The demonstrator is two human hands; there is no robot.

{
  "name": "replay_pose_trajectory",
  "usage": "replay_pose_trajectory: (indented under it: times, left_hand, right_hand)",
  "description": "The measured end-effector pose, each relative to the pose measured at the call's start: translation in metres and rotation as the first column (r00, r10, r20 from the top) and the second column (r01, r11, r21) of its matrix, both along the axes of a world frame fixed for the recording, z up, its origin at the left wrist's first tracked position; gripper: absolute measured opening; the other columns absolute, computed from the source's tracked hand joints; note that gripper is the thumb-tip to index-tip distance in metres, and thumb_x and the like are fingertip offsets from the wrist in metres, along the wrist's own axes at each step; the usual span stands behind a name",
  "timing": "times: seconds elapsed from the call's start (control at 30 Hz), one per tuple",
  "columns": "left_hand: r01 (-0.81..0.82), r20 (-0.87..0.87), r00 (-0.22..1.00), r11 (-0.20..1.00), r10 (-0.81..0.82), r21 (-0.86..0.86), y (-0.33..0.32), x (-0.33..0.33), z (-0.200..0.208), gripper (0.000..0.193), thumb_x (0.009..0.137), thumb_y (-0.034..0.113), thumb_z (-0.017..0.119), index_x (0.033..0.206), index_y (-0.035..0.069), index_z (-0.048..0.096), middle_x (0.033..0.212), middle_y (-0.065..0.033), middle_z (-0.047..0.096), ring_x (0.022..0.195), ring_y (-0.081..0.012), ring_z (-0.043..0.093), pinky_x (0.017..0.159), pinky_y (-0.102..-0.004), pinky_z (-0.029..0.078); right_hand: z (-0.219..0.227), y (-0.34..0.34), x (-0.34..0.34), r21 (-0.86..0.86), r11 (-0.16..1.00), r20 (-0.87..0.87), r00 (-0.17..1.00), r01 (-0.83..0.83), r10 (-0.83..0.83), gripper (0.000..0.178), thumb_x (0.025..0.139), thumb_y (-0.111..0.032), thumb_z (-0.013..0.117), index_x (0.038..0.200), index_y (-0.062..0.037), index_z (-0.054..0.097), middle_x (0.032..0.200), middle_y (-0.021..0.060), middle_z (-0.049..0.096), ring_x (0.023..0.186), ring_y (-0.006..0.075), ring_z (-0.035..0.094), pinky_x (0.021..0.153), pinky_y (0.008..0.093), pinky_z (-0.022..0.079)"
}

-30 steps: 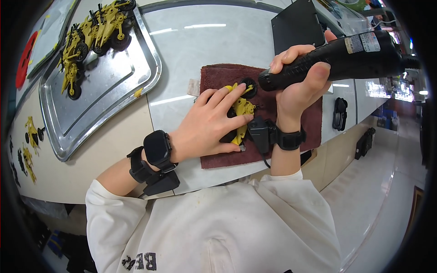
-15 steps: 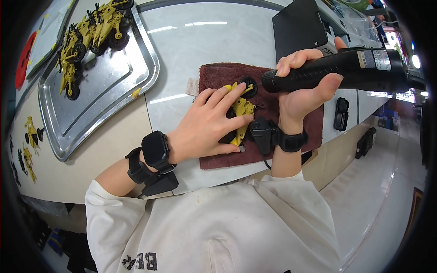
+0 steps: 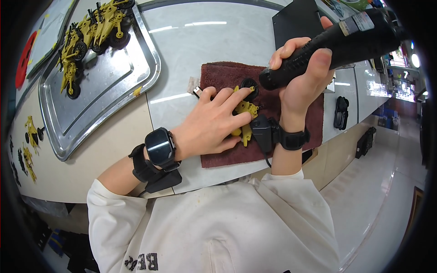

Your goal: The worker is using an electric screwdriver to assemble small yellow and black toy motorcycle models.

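Black power tool (image 3: 342, 44) in right hand (image 3: 301, 84) bears pale label (image 3: 357, 23).

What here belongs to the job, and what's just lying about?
Job:
yellow model under left hand
black tool in right hand
maroon cloth beneath model
probably tray of similar models

Apparently lying about:
black object beside cloth
red object, far left

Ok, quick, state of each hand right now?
Left hand: closed over the yellow model, holding it on the maroon cloth.
Right hand: closed around the black tool.
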State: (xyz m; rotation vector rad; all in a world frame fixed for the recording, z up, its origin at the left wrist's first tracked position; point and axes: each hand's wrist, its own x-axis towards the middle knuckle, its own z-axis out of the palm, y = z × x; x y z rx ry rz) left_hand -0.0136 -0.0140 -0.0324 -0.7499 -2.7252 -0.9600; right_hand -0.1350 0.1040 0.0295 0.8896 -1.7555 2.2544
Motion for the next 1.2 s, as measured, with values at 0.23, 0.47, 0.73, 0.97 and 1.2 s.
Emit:
replay_pose_trajectory:
  times: [0.23, 0.47, 0.73, 0.97, 1.2]
  left_hand:
    - [-0.012, 0.005, 1.000, 1.000, 0.012, 0.016, 0.001, 0.001, -0.001, 0.041, 0.062, 0.027, 0.073, 0.098, 0.014, 0.057, 0.134, -0.0148, 0.038, 0.107, -0.0290, 0.044, 0.084, -0.0411, 0.031]
    - [-0.040, 0.010, 0.999, 0.999, 0.040, 0.021, 0.006, 0.003, -0.003, 0.049, 0.060, 0.039, 0.076, 0.097, 0.014, 0.057, 0.135, -0.0150, 0.038, 0.109, -0.0315, 0.043, 0.085, -0.0428, 0.031]
    - [-0.041, 0.014, 0.999, 0.999, 0.040, 0.028, 0.006, 0.002, -0.003, 0.049, 0.060, 0.042, 0.075, 0.096, 0.014, 0.058, 0.135, -0.0151, 0.038, 0.110, -0.0318, 0.041, 0.087, -0.0424, 0.031]
    - [-0.037, 0.010, 0.999, 0.998, 0.036, 0.047, 0.007, 0.001, -0.006, 0.051, 0.061, 0.044, 0.074, 0.098, 0.013, 0.057, 0.136, -0.0173, 0.036, 0.108, -0.0324, 0.042, 0.087, -0.0410, 0.031]
    - [-0.059, 0.026, 0.998, 0.996, 0.057, 0.067, 0.006, 0.002, -0.006, 0.053, 0.060, 0.040, 0.076, 0.100, 0.013, 0.055, 0.137, -0.0226, 0.032, 0.108, -0.0339, 0.042, 0.088, -0.0421, 0.031]
  right_hand:
    - [-0.004, 0.002, 0.004, 0.095, 0.994, -0.054, 0.998, 0.046, -0.041, 0.076, 0.083, -0.059, 0.051, 0.130, -0.0038, 0.029, 0.067, 0.0083, 0.052, 0.047, 0.0172, 0.053, 0.044, 0.0279, 0.045]
    - [-0.005, 0.001, 0.004, 0.173, 0.980, -0.081, 0.993, 0.096, -0.083, 0.079, 0.081, -0.062, 0.053, 0.126, -0.0018, 0.029, 0.066, 0.0082, 0.052, 0.046, 0.0169, 0.052, 0.044, 0.0285, 0.046]
    - [-0.011, 0.002, 0.006, -0.071, 0.997, -0.045, 0.998, 0.039, -0.043, 0.068, 0.082, -0.041, 0.061, 0.128, -0.0003, 0.031, 0.066, 0.0092, 0.053, 0.046, 0.0167, 0.053, 0.045, 0.0278, 0.046]
    - [-0.008, 0.010, 0.009, 0.015, 0.975, 0.034, 0.975, 0.220, -0.220, 0.071, 0.084, -0.065, 0.041, 0.129, -0.0126, 0.030, 0.066, 0.0063, 0.052, 0.046, 0.0165, 0.051, 0.047, 0.0290, 0.044]
    - [-0.011, 0.010, 0.010, -0.090, 0.986, -0.019, 0.990, 0.137, -0.139, 0.082, 0.081, -0.060, 0.052, 0.132, -0.0036, 0.022, 0.065, 0.0109, 0.054, 0.045, 0.0184, 0.053, 0.044, 0.0301, 0.047]
